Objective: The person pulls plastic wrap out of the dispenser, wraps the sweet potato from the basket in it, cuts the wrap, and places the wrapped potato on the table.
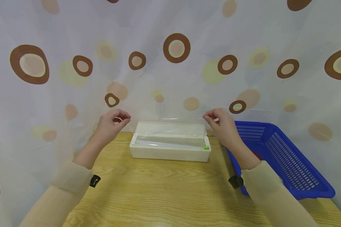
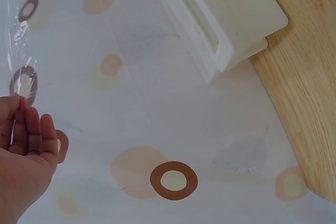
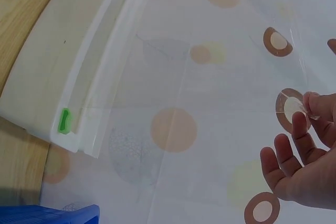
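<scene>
A sheet of clear plastic wrap (image 1: pixel 167 119) stretches between both hands, above and behind a white wrap dispenser (image 1: pixel 170 153). My left hand (image 1: pixel 110 124) pinches one corner between thumb and forefinger; in the left wrist view the wrap (image 2: pixel 22 72) bunches into glossy folds above the fingertips. The opposite corner is pinched by my right hand (image 3: pixel 307 156), its other fingers loosely bent. The dispenser's lid (image 1: pixel 170 128) stands raised at the back. A roll of wrap shows inside the box, and a green slide cutter (image 3: pixel 64 121) sits at its right end.
To the right stands a blue plastic basket (image 1: pixel 285 157) with mesh walls; a bit of something red (image 1: pixel 257 155) shows inside, mostly hidden by my right forearm. Behind the wooden table (image 1: pixel 164 189) hangs a white curtain (image 1: pixel 159 25) with brown and peach rings.
</scene>
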Demonstrator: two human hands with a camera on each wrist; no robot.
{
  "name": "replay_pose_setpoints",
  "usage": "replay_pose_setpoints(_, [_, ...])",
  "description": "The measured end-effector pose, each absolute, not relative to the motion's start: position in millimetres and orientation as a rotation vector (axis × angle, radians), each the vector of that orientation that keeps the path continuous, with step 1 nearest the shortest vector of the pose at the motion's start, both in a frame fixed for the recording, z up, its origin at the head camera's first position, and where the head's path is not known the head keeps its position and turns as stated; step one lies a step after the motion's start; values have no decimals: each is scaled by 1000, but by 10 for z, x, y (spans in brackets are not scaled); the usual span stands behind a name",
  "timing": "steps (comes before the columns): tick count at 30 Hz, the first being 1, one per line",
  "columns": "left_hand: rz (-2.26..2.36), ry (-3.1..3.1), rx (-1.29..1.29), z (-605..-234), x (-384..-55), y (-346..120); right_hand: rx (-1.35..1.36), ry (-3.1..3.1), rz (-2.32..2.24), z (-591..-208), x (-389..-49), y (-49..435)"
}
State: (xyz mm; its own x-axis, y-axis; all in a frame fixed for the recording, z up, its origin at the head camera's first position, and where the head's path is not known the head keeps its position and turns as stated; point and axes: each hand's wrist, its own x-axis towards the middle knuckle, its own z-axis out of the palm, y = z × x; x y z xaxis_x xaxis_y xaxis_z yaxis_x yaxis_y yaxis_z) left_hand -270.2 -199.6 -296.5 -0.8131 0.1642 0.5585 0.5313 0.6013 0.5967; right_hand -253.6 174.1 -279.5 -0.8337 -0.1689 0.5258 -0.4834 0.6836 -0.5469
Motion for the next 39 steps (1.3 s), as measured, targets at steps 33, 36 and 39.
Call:
replay_pose_setpoints(33, [-1043,-2416,-624,-3442,-1892,-2194,890,-2076,738,-3424,-1909,1783])
replay_pose_setpoints(36, [-1066,-2403,-637,-3467,-1861,-2193,966,-2026,674,-3478,-1883,1795])
replay_pose_setpoints(39, [-1089,-2401,-647,-3484,-1841,-2196,1052,-1955,607,-3518,-1851,1795])
